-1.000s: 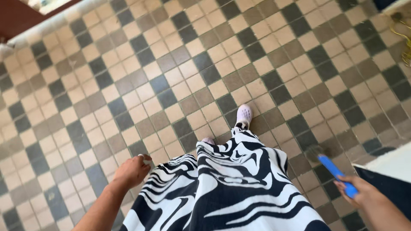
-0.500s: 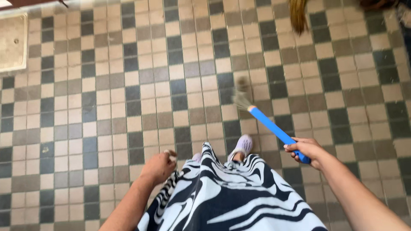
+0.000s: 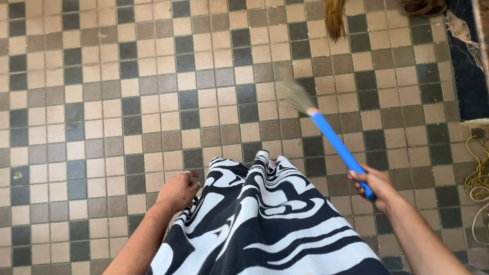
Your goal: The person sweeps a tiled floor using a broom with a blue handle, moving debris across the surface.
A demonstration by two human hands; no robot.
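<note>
The right hand [image 3: 374,183] was clenched around the blue handle of a small broom [image 3: 333,137], its bristles (blurred) raised over the checkered tile floor [image 3: 102,102]. The left hand [image 3: 178,191] was closed in a loose fist, bunching the black-and-white patterned skirt [image 3: 265,219] at the hip.

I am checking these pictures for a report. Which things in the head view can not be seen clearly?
- Broom: its bristles are blurred, so whether they touch the tiled floor is unclear.
- Feet: hidden by the black and white skirt; only one shoe tip shows.
- Left hand: fingers curl at the skirt; a grip on it cannot be told.
- Brown bristles and sandal: cut off by the top edge.
- Yellow cord: cut off by the right edge.
</note>
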